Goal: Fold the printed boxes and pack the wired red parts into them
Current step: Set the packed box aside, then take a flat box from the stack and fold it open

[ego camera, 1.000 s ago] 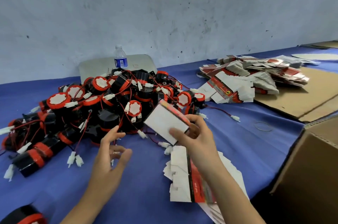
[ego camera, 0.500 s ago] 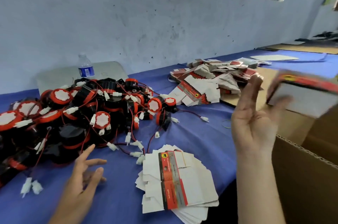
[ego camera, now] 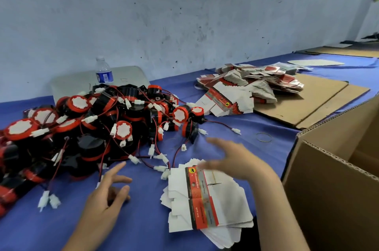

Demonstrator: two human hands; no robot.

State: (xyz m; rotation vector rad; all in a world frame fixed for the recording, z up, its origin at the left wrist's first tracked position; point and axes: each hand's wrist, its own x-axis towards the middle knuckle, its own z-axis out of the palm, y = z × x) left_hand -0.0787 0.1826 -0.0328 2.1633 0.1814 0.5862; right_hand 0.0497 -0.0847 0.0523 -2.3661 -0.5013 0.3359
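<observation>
Head view only. Right hand [ego camera: 231,160] hovers over the far edge of the near stack of flat boxes [ego camera: 207,199], fingers spread and straight, holding nothing; it is motion-blurred, so contact with the top sheet can't be told. Left hand [ego camera: 106,199] is left of that stack, low over the blue cloth [ego camera: 143,226], fingers splayed, also holding nothing. The pile of wired red parts [ego camera: 98,123] lies beyond and left of the stack, with loose white plugs trailing right up to the stack's left edge. Step in hand looks like fetching the next flat box. To do it well, pinch only the top sheet at a free corner and slide it off so the ones beneath don't fan out further. The left hand should pick one part at the pile's near edge and shake its wire clear before lifting, since the leads are tangled. Counts: two hands; two heaps of flat boxes, the near stack and a far heap [ego camera: 246,88] well beyond it; the red parts are dozens, too tangled to count; one water bottle [ego camera: 103,72] behind the pile; one rubber band [ego camera: 264,137] beyond and right of the stack; one open carton [ego camera: 338,189] just right of it; at least two flat cardboard sheets [ego camera: 307,103] beyond the carton.
</observation>
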